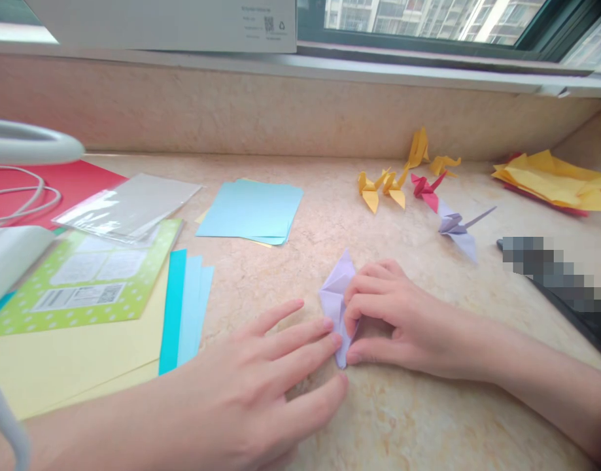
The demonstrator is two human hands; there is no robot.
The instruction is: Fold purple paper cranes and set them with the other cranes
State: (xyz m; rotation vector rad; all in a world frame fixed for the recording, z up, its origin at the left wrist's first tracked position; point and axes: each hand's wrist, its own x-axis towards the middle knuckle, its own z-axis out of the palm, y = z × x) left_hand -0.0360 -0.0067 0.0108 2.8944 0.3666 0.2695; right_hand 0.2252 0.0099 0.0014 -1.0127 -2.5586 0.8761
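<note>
A lilac sheet of origami paper (335, 282), folded into a long pointed diamond, lies flat on the stone surface between my hands. My left hand (263, 383) reaches in from the left with fingers apart, and its middle fingertips rest on the paper's lower left edge. On the other side, my right hand (403, 317) has curled fingers over the paper's right side, its thumb at the lower tip. These fingers hide part of the right edge. Behind my right hand stands a finished lilac paper crane (456, 227).
Yellow cranes (369, 190) and a red crane (428, 188) stand at the back. Blue paper squares (254, 209) lie behind my left hand. At left are a green dotted packet (148, 275) and cream sheets (108, 353). Yellow folded paper (550, 176) and a dark object (575, 314) sit at right.
</note>
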